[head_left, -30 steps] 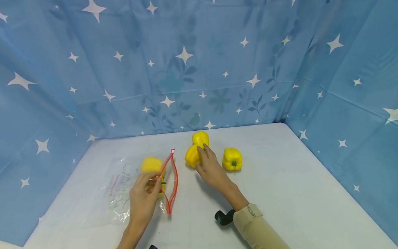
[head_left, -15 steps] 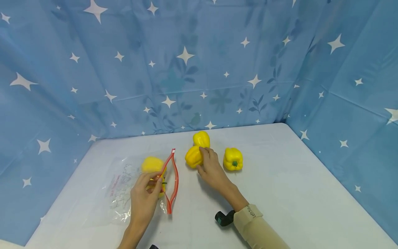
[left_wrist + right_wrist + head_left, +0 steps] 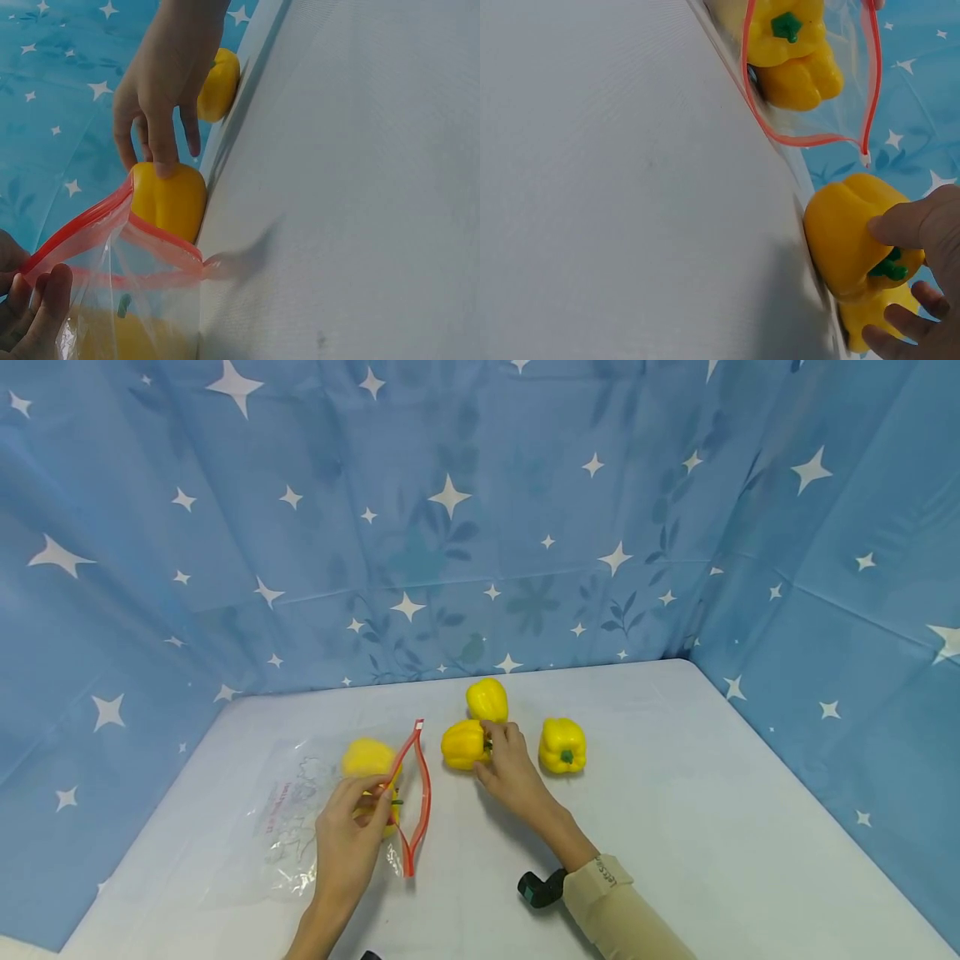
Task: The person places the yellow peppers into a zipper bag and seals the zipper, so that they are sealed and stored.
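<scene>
My left hand pinches the near side of the red-rimmed mouth of a clear plastic zip bag. The bag lies on the table with its mouth held apart, facing right. Inside are yellow bell peppers; the right wrist view shows a green stem on one. Just right of the mouth lies another yellow bell pepper, on its side. My right hand holds it at the stem end, thumb on its surface and a finger on the far side. Part of the stem end is hidden by the fingers.
One yellow bell pepper stands close behind the held one, and a second sits to the right of my right hand. A blue starred curtain rises behind the white table. A black device is at the right wrist.
The bell pepper at my right hand has turned and shifted slightly left and nearer, so its stem end now faces the hand. My left hand and the bag have stayed in place.
</scene>
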The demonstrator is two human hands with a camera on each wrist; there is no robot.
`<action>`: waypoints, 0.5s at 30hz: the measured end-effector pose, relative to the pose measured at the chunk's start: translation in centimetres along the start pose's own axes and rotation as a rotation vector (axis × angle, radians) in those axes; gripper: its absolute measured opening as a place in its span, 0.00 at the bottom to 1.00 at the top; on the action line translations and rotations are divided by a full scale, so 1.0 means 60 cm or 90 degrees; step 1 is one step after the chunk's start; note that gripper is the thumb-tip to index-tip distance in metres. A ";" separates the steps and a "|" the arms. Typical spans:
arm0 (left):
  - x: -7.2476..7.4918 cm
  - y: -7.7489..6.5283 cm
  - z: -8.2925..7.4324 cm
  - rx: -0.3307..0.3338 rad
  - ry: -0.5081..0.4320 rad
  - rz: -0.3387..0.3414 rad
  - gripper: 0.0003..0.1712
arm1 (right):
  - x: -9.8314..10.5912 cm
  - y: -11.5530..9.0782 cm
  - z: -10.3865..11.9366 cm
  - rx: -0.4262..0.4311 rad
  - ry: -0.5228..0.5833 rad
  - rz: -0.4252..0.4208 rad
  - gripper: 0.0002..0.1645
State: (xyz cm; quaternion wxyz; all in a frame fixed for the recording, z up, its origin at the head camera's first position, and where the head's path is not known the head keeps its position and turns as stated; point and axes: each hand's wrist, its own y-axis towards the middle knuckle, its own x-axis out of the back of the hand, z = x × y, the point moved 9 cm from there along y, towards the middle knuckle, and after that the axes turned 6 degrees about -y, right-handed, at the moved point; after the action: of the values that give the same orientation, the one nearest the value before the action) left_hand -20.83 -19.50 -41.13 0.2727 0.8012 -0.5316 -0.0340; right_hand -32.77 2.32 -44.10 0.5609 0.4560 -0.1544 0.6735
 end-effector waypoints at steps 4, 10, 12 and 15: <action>0.000 -0.001 0.001 0.002 -0.004 0.004 0.14 | -0.002 0.000 -0.004 -0.018 0.025 0.002 0.39; 0.000 -0.001 0.001 -0.003 0.001 0.003 0.13 | -0.012 0.001 -0.005 -0.030 0.062 0.042 0.41; 0.000 0.000 0.001 -0.007 -0.001 0.002 0.13 | -0.016 0.000 -0.007 -0.036 0.075 0.054 0.41; 0.000 0.000 -0.001 -0.017 -0.007 0.002 0.14 | -0.019 -0.001 -0.011 -0.046 0.085 0.062 0.42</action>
State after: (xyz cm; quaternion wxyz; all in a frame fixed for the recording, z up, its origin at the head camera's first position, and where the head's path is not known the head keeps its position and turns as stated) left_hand -20.80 -19.45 -41.08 0.2804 0.7964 -0.5340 -0.0450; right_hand -33.02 2.11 -45.34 0.5529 0.3817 -0.1630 0.7226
